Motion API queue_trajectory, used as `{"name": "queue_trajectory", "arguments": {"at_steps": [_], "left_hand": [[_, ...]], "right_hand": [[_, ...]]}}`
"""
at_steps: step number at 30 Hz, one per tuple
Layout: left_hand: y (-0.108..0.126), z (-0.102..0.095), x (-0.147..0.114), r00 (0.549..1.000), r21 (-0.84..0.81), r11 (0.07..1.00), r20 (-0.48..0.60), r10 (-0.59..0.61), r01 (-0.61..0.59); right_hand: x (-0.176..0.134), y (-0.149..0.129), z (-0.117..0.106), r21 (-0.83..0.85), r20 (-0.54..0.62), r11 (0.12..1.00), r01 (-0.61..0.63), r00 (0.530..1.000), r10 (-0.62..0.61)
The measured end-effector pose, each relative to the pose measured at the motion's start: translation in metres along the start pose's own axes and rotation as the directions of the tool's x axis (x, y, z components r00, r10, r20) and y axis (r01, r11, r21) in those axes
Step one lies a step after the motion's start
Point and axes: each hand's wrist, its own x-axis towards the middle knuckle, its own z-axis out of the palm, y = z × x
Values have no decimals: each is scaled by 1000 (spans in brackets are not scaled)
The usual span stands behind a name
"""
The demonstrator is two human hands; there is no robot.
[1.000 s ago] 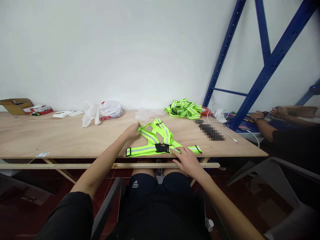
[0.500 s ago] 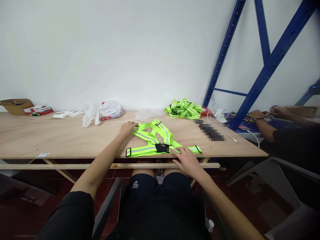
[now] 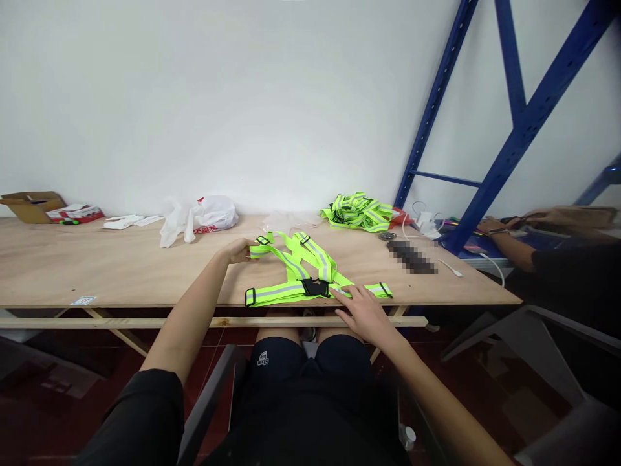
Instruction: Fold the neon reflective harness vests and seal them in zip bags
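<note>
A neon-yellow reflective vest point(image 3: 320, 259) made of straps with grey stripes lies spread on the wooden table near its front edge. Its black buckle point(image 3: 315, 287) is fastened at the middle of the waist strap. My left hand point(image 3: 239, 250) is closed on the upper left shoulder strap, beside a black slider point(image 3: 262, 240); the fingertips are partly hidden. On the waist strap, right of the buckle, rests my right hand point(image 3: 363, 312) with its fingers stretched out and apart.
A pile of similar vests point(image 3: 358, 212) sits against the wall. Left of it are a clear plastic bag point(image 3: 288, 222) and a white bag point(image 3: 216, 213). A blurred dark object point(image 3: 411, 257) and a cable lie rightward. Beyond the blue rack post point(image 3: 514, 129), another person's arm point(image 3: 515, 249) shows.
My left hand has moved left, pulling the left shoulder strap outward and turning its slider into view. My right hand has stayed on the waist strap.
</note>
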Motion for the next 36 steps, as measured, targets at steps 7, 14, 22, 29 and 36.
{"name": "queue_trajectory", "arguments": {"at_steps": [7,14,22,29,36], "left_hand": [[5,1,0,999,-349,937,29,19,-8],[24,26,22,969,-538,807,-167,183,-245],[64,47,53,962,-591,759,-179,206,-273],[92,64,75,967,-570,782,-113,228,-251],[65,97,91,994,-350,936,-93,-64,27]], "right_hand": [[1,-1,0,-39,0,999,-2,1000,2],[0,0,2,-47,-19,999,1,1000,-2],[0,-1,-1,-13,1,1000,-6,1000,6],[0,-2,-1,-11,5,1000,-19,1000,19],[0,-2,-5,4,20,999,-32,999,32]]}}
